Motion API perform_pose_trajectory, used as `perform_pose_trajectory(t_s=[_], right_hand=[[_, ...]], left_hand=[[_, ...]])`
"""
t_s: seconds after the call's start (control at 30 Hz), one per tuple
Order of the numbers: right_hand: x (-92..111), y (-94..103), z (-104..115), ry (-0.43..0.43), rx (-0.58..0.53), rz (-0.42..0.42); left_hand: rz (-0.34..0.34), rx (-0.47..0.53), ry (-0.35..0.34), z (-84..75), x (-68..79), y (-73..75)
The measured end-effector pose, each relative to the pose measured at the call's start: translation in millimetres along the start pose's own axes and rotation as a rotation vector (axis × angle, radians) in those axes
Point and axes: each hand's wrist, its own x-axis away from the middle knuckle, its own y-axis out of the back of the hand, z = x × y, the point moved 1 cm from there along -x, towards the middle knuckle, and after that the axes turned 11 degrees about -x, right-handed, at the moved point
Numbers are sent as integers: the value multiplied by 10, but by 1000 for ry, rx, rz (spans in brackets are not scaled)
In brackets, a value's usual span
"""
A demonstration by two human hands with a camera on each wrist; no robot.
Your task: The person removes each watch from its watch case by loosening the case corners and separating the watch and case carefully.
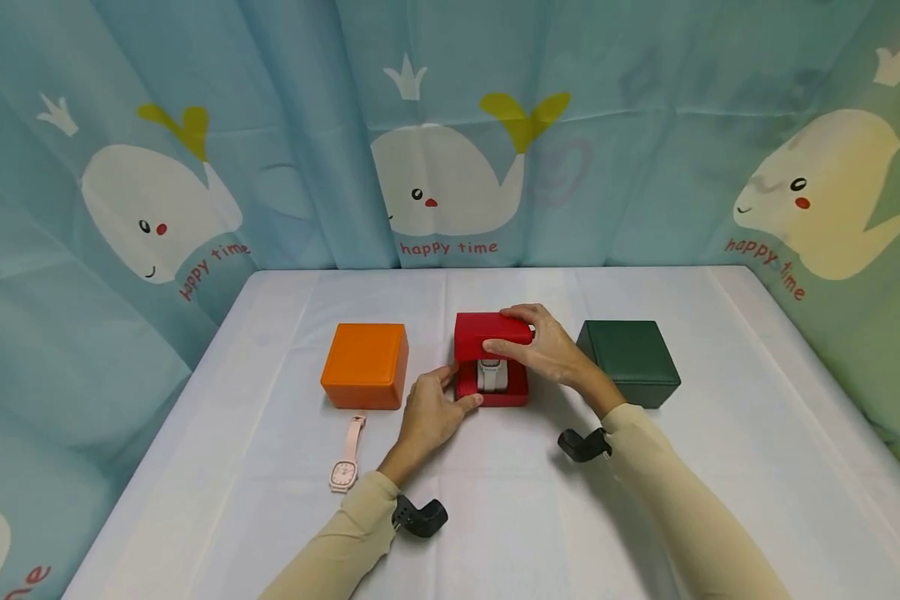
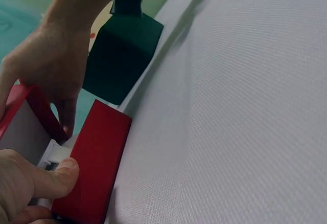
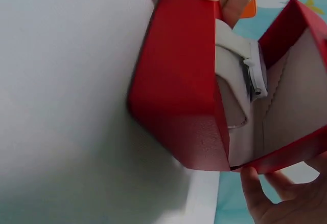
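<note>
In the middle of the table stands a red watch box (image 1: pixel 513 399), its hinged lid (image 1: pixel 474 335) partly raised. A watch with a white strap (image 1: pixel 492 377) sits upright inside, and in the right wrist view its looped strap (image 3: pixel 231 42) shows between base and lid. My left hand (image 1: pixel 427 414) holds the base at its front left corner, the thumb over the front rim. My right hand (image 1: pixel 546 348) grips the lid from the right, with the thumb on its front edge and the fingers at the top and side.
An orange box (image 1: pixel 365 357) stands closed to the left, and a pink watch (image 1: pixel 343 474) lies on the table (image 1: pixel 487 517) in front of it. To the right, just beyond my right wrist, is a closed green box (image 1: pixel 624 350). A whale-print curtain (image 1: pixel 300 150) hangs behind.
</note>
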Motion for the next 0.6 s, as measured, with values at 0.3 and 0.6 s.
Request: perform_pose_trajectory(t_s=[0.3, 0.6], right_hand=[[-117, -7, 45, -70, -83, -51], [-169, -70, 99, -138, -161, -157]], left_hand=[[-12, -42, -7, 24, 1, -18], [-10, -97, 12, 22, -2, 11]])
